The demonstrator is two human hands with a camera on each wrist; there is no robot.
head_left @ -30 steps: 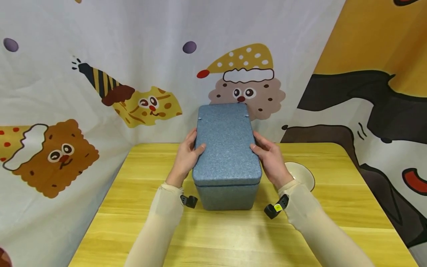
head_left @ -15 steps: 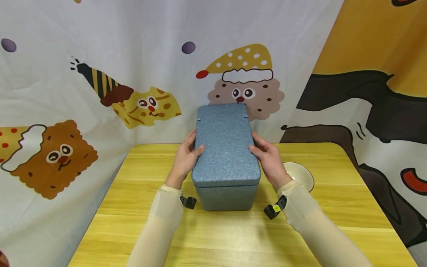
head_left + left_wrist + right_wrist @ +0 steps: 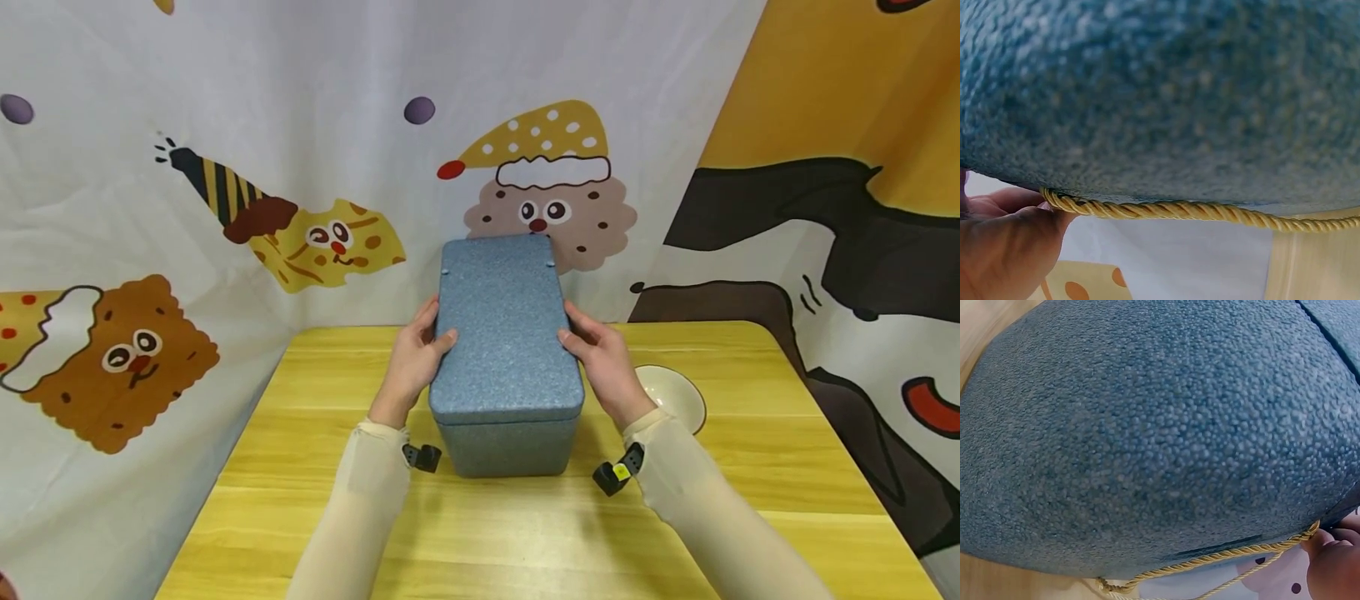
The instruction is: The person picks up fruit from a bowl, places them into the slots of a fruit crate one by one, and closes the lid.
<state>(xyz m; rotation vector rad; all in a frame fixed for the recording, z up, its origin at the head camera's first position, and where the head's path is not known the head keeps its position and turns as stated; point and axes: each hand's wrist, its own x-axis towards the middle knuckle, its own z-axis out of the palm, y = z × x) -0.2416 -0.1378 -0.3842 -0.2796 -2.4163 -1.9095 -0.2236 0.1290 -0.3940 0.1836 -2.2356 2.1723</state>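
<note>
A blue-grey speckled foam box (image 3: 502,450) stands on the table, its lid (image 3: 506,333) on top. My left hand (image 3: 411,358) holds the lid's left edge, thumb on the top and fingers down the side. On the right edge my right hand (image 3: 606,362) grips in the same way. In the left wrist view a twisted yellow cord (image 3: 1172,210) runs along the box side to the left hand's fingers. Another gold cord (image 3: 1222,555) reaches the right hand's fingers in the right wrist view. Whether the fingers hold the cords, I cannot tell. The box's inside is hidden.
A white dish (image 3: 678,398) with a thin dark rim lies right of the box, partly hidden by the right wrist. The wooden table (image 3: 495,550) ends at the back against a cartoon-printed cloth (image 3: 330,150). More printed cloth hangs at both sides.
The head view has shifted slightly. Both hands keep their hold on the lid's edges, and the box stays in the same spot on the table.
</note>
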